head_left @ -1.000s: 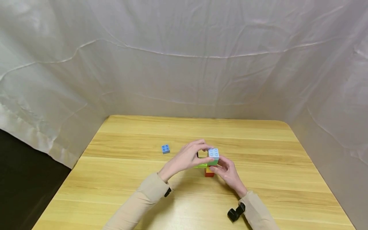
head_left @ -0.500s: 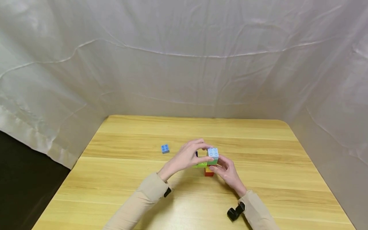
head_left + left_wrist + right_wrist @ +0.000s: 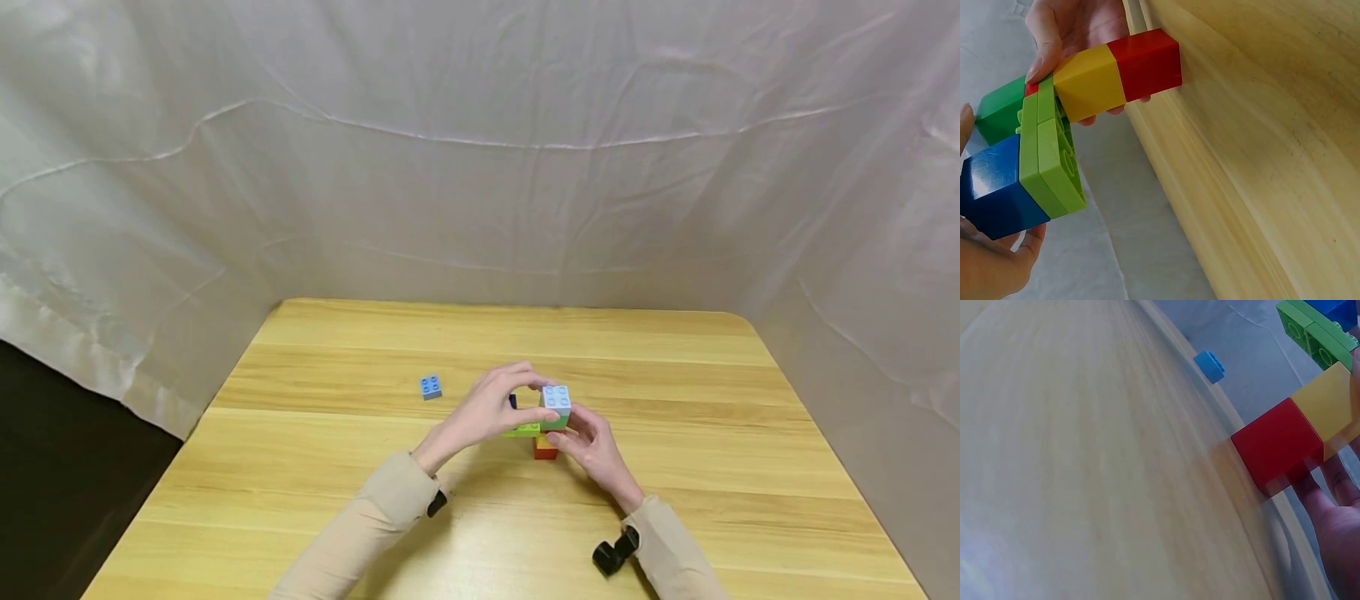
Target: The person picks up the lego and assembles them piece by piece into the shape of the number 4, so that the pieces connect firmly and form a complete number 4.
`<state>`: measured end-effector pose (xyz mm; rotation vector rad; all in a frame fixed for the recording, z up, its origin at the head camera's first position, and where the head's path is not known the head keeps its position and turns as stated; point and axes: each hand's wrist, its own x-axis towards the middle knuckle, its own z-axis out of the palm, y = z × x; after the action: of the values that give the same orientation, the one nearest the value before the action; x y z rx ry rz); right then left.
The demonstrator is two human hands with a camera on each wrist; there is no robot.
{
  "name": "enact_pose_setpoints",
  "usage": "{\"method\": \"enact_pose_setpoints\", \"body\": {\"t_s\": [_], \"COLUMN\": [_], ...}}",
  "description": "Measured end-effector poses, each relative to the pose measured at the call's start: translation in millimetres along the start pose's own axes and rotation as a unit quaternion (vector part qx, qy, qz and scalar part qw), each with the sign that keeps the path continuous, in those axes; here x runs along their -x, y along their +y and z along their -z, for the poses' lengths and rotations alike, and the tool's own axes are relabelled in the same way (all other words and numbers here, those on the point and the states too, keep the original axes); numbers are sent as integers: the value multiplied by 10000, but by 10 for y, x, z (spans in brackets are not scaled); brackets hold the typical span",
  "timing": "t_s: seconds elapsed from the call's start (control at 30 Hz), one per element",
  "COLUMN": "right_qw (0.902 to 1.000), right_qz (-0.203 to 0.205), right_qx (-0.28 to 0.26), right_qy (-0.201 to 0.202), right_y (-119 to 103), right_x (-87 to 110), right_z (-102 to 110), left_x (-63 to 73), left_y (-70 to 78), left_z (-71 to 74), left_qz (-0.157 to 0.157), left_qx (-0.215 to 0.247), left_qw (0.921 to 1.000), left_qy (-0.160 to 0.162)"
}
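Between the two hands stands a tower of toy building bricks. At its base is a red brick point(image 3: 1147, 62), with a yellow brick point(image 3: 1088, 81) directly above. Flat lime green bricks point(image 3: 1052, 162) jut out sideways higher up and carry a dark blue brick point(image 3: 1000, 187). A green brick point(image 3: 1002, 107) sits beside the blue one, topped by a pale blue brick point(image 3: 556, 397). My left hand point(image 3: 487, 410) pinches this pale top brick between thumb and fingers. From the right, my right hand point(image 3: 598, 458) grips the tower, its thumb near the thin red layer above the yellow brick.
A loose small blue brick point(image 3: 431, 387) lies on the wooden table point(image 3: 360, 533), to the left of the tower. Grey cloth point(image 3: 480, 208) hangs behind the table and along its sides. A black wrist camera point(image 3: 615, 554) is strapped to the right sleeve.
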<state>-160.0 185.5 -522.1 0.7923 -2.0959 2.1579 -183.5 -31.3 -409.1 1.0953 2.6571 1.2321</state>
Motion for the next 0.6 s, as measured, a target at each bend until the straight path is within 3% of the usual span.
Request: {"method": "enact_pose_setpoints", "body": {"t_s": [0.23, 0.43, 0.6], "right_qw": [10000, 9998, 9997], "right_qz": [-38, -136, -176], "right_qx": [2, 18, -2], "right_qy": [35, 158, 178], "right_y": [5, 7, -10], "right_x": [2, -3, -3], "right_z": [-6, -18, -19], "left_x": [54, 181, 329], "left_y": [-114, -375, -647], "left_z": [-3, 117, 238], "left_qz": [64, 73, 349], "left_qx": [562, 1180, 1233], "left_qw": [9981, 9902, 9849], "left_qy": [250, 743, 1163]}}
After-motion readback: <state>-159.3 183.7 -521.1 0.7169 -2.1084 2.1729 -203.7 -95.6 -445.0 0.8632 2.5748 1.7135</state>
